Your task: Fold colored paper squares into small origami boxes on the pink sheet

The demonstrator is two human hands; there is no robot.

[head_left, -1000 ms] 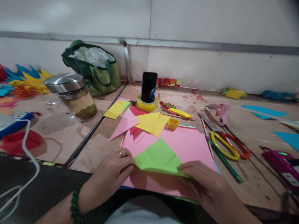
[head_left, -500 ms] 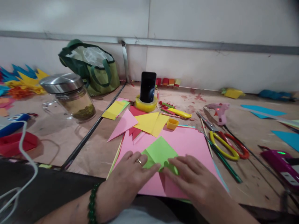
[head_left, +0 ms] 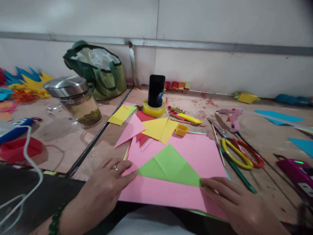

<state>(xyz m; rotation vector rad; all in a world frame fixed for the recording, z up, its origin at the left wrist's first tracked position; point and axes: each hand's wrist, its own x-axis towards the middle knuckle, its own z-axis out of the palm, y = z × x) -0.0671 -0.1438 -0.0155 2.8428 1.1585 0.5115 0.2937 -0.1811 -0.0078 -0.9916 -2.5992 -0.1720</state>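
Note:
A green paper (head_left: 170, 166), folded into a wide triangle with its point away from me, lies on a stack of pink paper sheets (head_left: 195, 147). Faint creases run down its middle. At its left corner is my left hand (head_left: 106, 182), thumb and fingertips pinched together on the paper. My right hand (head_left: 234, 199) holds the opposite corner, fingers pressed together. Behind the triangle lie a folded yellow paper (head_left: 156, 127), a pink folded paper (head_left: 130, 130) and a small yellow box (head_left: 182, 130).
Scissors (head_left: 238, 151), a green pencil (head_left: 239, 173) and a pink glue gun (head_left: 233, 119) lie to the right. A phone (head_left: 156, 91) leans on a yellow tape roll (head_left: 154, 109). On the left stand a glass tea jar (head_left: 78, 101) and a green bag (head_left: 107, 81).
My hands have moved apart from the middle of the green paper to its two corners. The paper, bunched under the fingers before, now lies as a flat triangle.

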